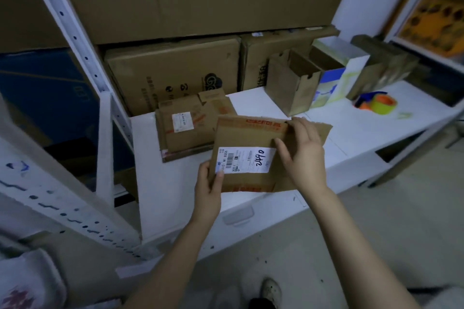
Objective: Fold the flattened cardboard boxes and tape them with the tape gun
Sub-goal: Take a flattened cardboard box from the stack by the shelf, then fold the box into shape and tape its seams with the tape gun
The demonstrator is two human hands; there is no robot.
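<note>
Left hand [209,189] pinches flat brown labelled cardboard box [247,134]; right hand [305,158] grips its right side, prob. to open it.

White shelving [75,37], pale floor [381,221], dim light.

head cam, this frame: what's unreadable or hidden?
Head view only.
Flattened box: underside faces away; right flap partly covered by right hand.
Label: small print too small; corner under left hand thumb.
Tape gun: blurred, blade indistinct.
Flat box stack: count hidden beneath the top box.
</note>
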